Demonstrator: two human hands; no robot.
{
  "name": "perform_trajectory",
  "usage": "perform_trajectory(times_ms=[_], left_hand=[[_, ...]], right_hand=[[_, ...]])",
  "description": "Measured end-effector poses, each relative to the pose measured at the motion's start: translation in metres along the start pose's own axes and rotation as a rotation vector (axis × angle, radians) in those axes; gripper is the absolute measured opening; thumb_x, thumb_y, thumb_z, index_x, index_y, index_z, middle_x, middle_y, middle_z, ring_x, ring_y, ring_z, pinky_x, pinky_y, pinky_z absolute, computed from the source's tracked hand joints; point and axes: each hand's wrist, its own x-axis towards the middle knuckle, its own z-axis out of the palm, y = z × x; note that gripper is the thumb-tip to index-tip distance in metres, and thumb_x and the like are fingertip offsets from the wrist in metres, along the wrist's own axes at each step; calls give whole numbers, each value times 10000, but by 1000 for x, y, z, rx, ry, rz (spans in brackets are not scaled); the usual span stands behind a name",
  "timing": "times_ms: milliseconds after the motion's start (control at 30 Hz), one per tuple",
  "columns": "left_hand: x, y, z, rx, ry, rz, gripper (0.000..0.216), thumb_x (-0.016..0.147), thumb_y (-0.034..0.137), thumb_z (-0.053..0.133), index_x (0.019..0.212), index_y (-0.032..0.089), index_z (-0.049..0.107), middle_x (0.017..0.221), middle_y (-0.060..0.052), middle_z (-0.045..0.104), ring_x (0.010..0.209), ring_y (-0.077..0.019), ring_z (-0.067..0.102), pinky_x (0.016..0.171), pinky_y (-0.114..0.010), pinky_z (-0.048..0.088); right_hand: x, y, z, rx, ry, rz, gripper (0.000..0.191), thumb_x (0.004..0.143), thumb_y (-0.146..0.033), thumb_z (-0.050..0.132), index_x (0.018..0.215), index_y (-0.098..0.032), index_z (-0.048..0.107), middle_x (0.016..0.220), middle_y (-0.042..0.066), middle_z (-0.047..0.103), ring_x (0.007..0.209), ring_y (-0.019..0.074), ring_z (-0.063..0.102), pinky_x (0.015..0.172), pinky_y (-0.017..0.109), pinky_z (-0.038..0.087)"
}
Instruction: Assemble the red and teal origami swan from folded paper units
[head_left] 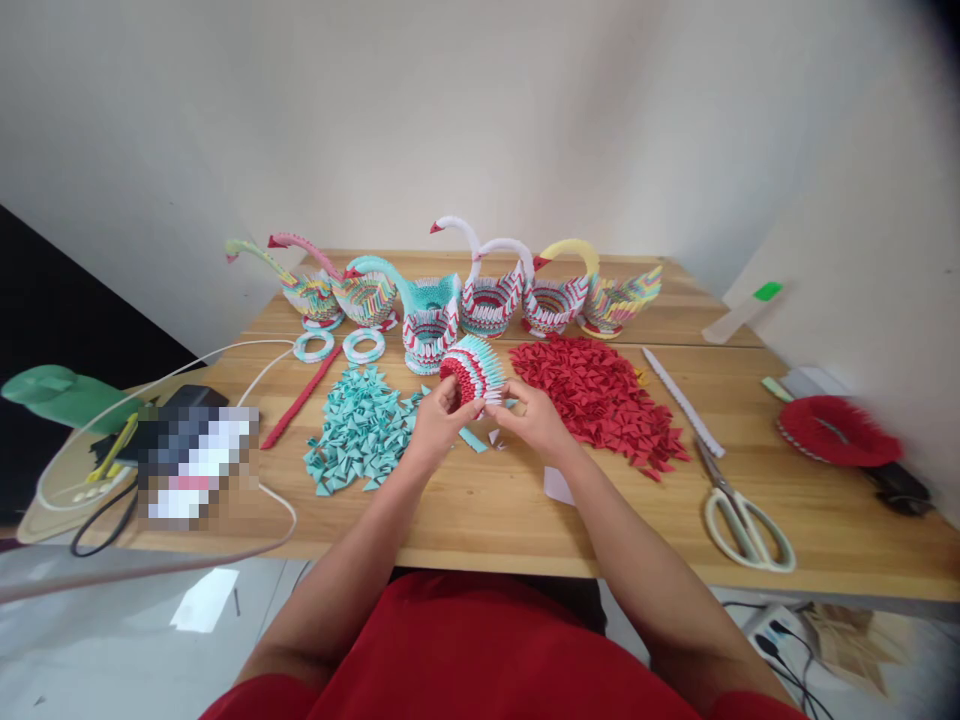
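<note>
A bowl-shaped piece of 3D origami (480,368), with red, white and light-blue rows of folded paper, is held tilted above the table. My left hand (442,418) grips its left lower side, thumb in front. At its right lower edge, my right hand (532,415) has thumb and fingers pinched on the rim; whether a loose piece is also between them is hidden. A pile of light-blue folded paper triangles (360,430) lies left of my hands, and a pile of red folded triangles (600,400) lies to the right.
Several origami swans, including a light-blue one (431,310), stand along the back. Two paper rings, one here (364,346), and a red paper strip (300,400) lie left. Scissors (742,515), a white strip (682,400) and a red origami ring (836,430) are right. A white cable (289,520) loops left.
</note>
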Motion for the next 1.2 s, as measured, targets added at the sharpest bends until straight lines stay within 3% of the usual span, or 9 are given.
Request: perform_trajectory(times_ms=[367,567,667,767,900,1067,1200], left_hand=[[1,3,0,-55,26,-5,431,630,274,831,1002,165,641,964,-47,718,933,-209,634,841,-300,485],[4,2,-4,-185,57,-12,431,664,292,816,1049,168,665,1034,-60,725,1009,-229,649,909,-329,478],[4,4,-4,-236,58,-32,469,640,292,835,1062,176,668,1032,-54,728,1031,-231,650,943,-342,471],[3,7,-3,-286,55,-50,480,622,282,848,1055,175,671,1007,-49,732,1020,-233,658,935,-348,480],[2,8,-2,-327,50,-68,485,609,276,855,1048,176,674,1012,-50,733,1024,-235,661,938,-354,482],[2,7,-2,-332,50,-74,506,600,270,858,1056,166,666,1031,-61,731,1043,-236,652,947,-354,472],[2,8,-2,-334,51,-80,471,609,265,853,1031,163,671,1003,-53,732,994,-215,659,920,-326,477]], right_hand=[[2,8,-11,-100,-41,-43,160,820,-324,615,893,-187,652,916,35,702,862,198,640,785,288,452],[1,7,-31,-696,-262,-79,119,818,-258,635,882,-190,708,913,71,735,867,231,650,792,309,421],[-8,6,-34,-839,-316,-114,205,809,-247,667,998,-184,717,1000,104,728,950,264,644,836,339,414],[-21,5,-33,-732,-345,-201,217,844,-243,666,1056,-230,710,1062,83,719,1025,262,626,888,369,406],[-35,9,-24,-543,-426,-257,172,854,-217,679,1011,-266,726,1001,51,731,963,238,635,883,376,417],[-37,12,-12,-391,-304,-168,86,867,-237,663,838,-227,742,872,77,723,885,237,621,859,390,424],[-36,2,-26,25,-163,8,191,853,-404,669,798,-222,697,883,59,710,880,223,629,854,392,458]])
